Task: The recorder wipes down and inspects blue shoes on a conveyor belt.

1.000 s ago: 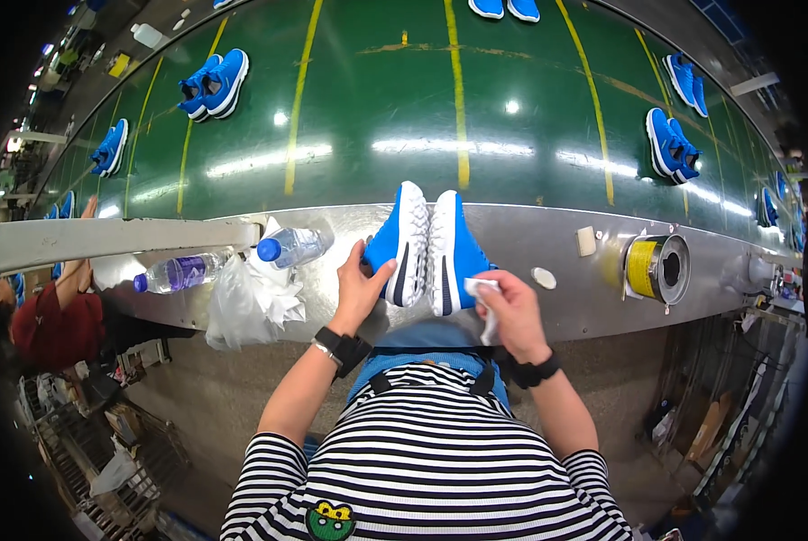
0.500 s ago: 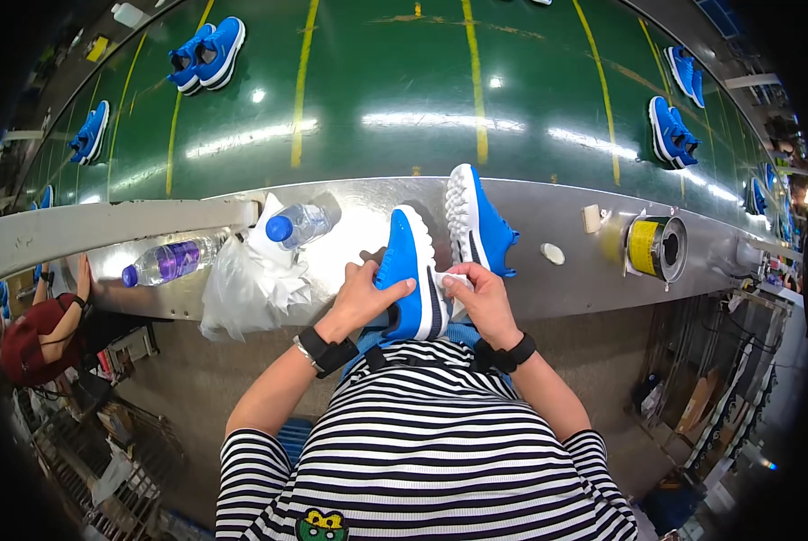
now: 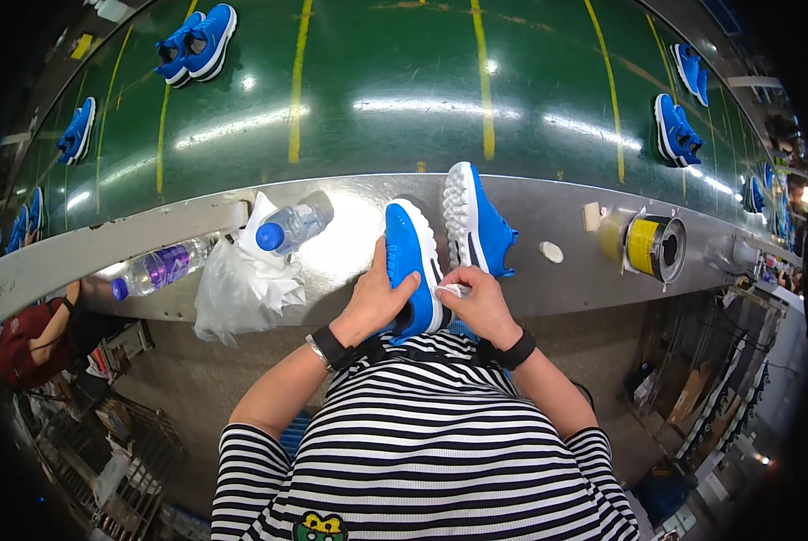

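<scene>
My left hand [image 3: 373, 300] is closed round the side of a blue sneaker [image 3: 405, 242] with a white sole. The toe points away from me, and the heel end is close to my striped shirt. At the sole's right edge, my right hand [image 3: 478, 302] pinches a small white cloth or tissue [image 3: 453, 289] against the sidewall. Just right of it a second blue sneaker [image 3: 487, 225] lies on its side on the metal ledge [image 3: 557, 281], its knobbly white sole facing left. My right fingers are close below that sneaker.
Left on the ledge are a clear bottle with a blue cap [image 3: 289, 227], a purple-labelled bottle [image 3: 162, 268] and a plastic bag [image 3: 233, 293]. A yellow-labelled can [image 3: 655, 246] and a white pad [image 3: 551, 252] lie right. Beyond, a green conveyor [image 3: 386, 81] carries blue sneakers. A co-worker [image 3: 39, 338] is at left.
The held sneaker has tilted slightly, and my left hand has shifted a little right along it. My right hand with the white cloth has moved slightly down along the sole. Conveyor sneakers have drifted slightly left.
</scene>
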The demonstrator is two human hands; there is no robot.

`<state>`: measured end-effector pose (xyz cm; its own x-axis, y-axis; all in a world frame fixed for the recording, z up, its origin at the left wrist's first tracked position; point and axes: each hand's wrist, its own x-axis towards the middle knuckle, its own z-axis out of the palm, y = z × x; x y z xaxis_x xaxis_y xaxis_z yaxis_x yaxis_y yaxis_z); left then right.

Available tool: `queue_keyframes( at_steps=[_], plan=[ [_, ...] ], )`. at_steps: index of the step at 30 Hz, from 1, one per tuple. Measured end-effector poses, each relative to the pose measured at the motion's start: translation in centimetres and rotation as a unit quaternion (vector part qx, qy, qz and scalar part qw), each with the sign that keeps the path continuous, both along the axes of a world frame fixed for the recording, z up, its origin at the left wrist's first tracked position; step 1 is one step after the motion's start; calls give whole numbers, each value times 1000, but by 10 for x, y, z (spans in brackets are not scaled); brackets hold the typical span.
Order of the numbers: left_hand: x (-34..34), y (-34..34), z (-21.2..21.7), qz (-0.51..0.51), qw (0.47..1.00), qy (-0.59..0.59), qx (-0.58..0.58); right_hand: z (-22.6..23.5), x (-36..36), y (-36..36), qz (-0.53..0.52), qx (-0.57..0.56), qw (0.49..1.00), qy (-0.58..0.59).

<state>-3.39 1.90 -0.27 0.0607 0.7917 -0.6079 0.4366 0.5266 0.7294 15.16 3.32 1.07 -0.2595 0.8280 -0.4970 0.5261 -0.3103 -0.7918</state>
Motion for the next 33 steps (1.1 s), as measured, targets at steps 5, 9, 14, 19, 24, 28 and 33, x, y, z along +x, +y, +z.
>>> queue_keyframes(
  at_steps=[5, 9, 14, 19, 24, 28, 33],
  plan=[
    [6, 9, 3, -64, 997, 46, -5, -4, -4, 4, 6, 39, 998, -53],
    [9, 12, 2, -107, 991, 82, -9, -12, -10, 3, -10, 69, 995, -78],
    [4, 7, -5, -111, 991, 73, 20, -2, 0, -1, 46, -8, 997, -65],
    [7, 8, -4, -133, 986, 94, 35, -15, -10, -2, 2, 94, 991, -94],
    [5, 7, -5, -139, 984, 98, 46, -1, -4, -8, 51, 7, 994, -100],
    [8, 6, -7, -163, 976, 132, 65, -14, -15, -9, -5, 108, 987, -116],
    [4, 3, -12, -159, 978, 121, 65, -5, -13, -16, 12, 84, 989, -121]
  ],
)
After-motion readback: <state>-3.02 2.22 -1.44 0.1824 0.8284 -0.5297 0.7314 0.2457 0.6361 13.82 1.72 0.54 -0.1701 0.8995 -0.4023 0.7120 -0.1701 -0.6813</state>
